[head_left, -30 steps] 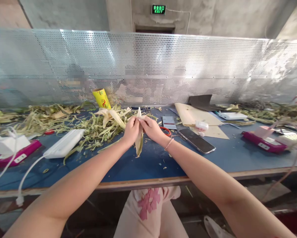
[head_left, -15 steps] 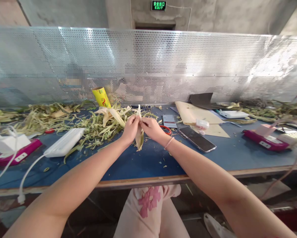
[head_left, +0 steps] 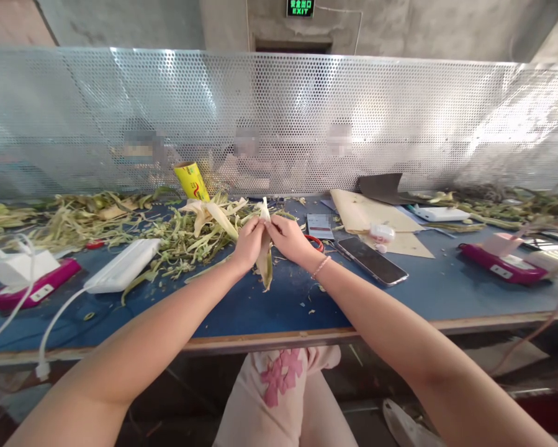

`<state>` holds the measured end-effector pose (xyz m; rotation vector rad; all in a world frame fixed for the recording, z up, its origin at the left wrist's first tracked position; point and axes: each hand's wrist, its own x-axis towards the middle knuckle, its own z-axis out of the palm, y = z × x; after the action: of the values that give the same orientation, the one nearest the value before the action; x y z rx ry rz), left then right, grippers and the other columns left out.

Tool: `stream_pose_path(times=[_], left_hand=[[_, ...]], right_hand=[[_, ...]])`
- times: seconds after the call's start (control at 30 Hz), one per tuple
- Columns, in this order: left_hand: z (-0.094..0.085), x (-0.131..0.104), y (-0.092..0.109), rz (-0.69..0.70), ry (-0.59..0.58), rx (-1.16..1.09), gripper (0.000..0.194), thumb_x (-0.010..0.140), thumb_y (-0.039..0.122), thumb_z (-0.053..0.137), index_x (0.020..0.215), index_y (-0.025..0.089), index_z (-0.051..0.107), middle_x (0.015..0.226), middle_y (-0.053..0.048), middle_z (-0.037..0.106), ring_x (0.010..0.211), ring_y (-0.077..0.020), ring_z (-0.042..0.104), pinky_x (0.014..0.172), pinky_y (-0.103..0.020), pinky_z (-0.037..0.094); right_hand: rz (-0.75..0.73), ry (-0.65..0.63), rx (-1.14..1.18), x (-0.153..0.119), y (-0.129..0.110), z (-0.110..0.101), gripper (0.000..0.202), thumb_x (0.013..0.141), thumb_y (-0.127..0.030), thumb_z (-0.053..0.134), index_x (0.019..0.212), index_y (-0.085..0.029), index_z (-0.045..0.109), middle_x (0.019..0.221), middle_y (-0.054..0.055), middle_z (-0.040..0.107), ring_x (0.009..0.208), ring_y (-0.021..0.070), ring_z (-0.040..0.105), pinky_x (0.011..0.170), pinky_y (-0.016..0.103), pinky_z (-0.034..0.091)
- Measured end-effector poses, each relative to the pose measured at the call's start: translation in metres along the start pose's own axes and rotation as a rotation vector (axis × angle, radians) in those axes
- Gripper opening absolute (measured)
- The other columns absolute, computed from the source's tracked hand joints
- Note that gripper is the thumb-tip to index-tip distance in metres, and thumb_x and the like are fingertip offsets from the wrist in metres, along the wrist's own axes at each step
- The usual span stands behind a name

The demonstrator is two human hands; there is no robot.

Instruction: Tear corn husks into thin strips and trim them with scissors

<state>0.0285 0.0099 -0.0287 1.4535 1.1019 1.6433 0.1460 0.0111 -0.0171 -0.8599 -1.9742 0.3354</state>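
Note:
A pale, dried leaf strip that looks like corn husk [head_left: 264, 267] hangs upright between my hands, its whitish end above the fingers and its greenish, ragged end below. My left hand [head_left: 249, 241] pinches it from the left. From the right, my right hand [head_left: 285, 237] grips it too, thumbs and fingertips meeting at the strip's middle. Just left of my hands lies a heap of dried green-yellow strips [head_left: 190, 239], with a broader pale husk piece [head_left: 220, 218] on top. Behind my right wrist, a red-orange ring-shaped handle [head_left: 315, 243] shows in part.
On the blue table [head_left: 279, 310] lie a phone [head_left: 372, 261], a white earbud case [head_left: 382, 233], brown paper [head_left: 365, 211], a white power bank [head_left: 123, 266] and magenta power strips [head_left: 502, 264]. A yellow tube [head_left: 191, 181] leans near the perforated metal screen [head_left: 297, 124]; people sit beyond it.
The view has shifted slightly. Both hands still grip the strip at about the same spot, and its lower end hangs a little lower and further right in the picture.

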Motion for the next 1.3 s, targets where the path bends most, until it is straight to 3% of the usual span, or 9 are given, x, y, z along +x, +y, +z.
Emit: stream_pose_path(times=[0.37,0.53,0.7,0.9,1.13,1.3], left_hand=[[0.005,-0.003,0.003,-0.017,-0.046,-0.090,0.011,0.074,0.021,0.047,0.063,0.018,0.049,0.054,0.003,0.047,0.050,-0.0094,0.047,0.049,-0.021,0.038],[0.003,-0.006,0.005,-0.017,-0.092,-0.201,0.014,0.073,0.026,0.053,0.065,0.018,0.045,0.056,0.004,0.046,0.052,-0.0080,0.046,0.050,-0.020,0.037],[0.002,-0.004,0.008,-0.048,-0.090,-0.232,0.024,0.077,0.033,0.052,0.062,0.018,0.039,0.055,0.004,0.039,0.050,-0.0070,0.040,0.047,-0.020,0.034],[0.002,0.000,0.007,-0.056,-0.028,-0.164,0.022,0.079,0.033,0.049,0.064,0.018,0.042,0.055,0.004,0.039,0.048,-0.0066,0.038,0.045,-0.019,0.031],[0.000,0.005,0.005,-0.086,-0.032,-0.147,0.022,0.074,0.032,0.054,0.060,0.017,0.046,0.052,0.005,0.040,0.046,-0.0061,0.037,0.044,-0.019,0.029],[0.000,0.007,0.004,-0.154,-0.035,-0.163,0.018,0.070,0.031,0.057,0.062,0.016,0.051,0.052,0.004,0.047,0.047,-0.0068,0.041,0.046,-0.020,0.031]], right_hand=[[-0.178,-0.006,-0.325,-0.002,0.000,-0.005,0.024,0.090,-0.026,0.031,0.077,-0.018,0.049,0.076,0.006,0.054,0.067,0.0142,0.047,0.062,0.025,0.033],[-0.281,-0.041,-0.324,-0.005,-0.008,-0.005,0.020,0.089,-0.024,0.033,0.081,-0.018,0.050,0.080,0.006,0.054,0.070,0.0142,0.048,0.063,0.025,0.034],[-0.146,0.013,-0.111,-0.002,-0.008,-0.002,0.016,0.082,-0.027,0.044,0.068,-0.020,0.040,0.070,0.001,0.048,0.066,0.0126,0.044,0.062,0.024,0.035],[-0.086,-0.065,-0.012,0.001,0.001,0.002,0.025,0.080,-0.023,0.042,0.059,-0.021,0.029,0.060,-0.003,0.042,0.060,0.0110,0.041,0.061,0.024,0.034],[-0.098,-0.006,-0.040,0.002,0.005,0.001,0.022,0.080,-0.020,0.038,0.061,-0.021,0.029,0.060,-0.002,0.042,0.059,0.0108,0.041,0.061,0.023,0.034],[-0.116,-0.012,-0.105,0.003,0.007,0.000,0.016,0.082,-0.018,0.039,0.066,-0.020,0.039,0.067,0.001,0.048,0.065,0.0126,0.044,0.064,0.024,0.036]])
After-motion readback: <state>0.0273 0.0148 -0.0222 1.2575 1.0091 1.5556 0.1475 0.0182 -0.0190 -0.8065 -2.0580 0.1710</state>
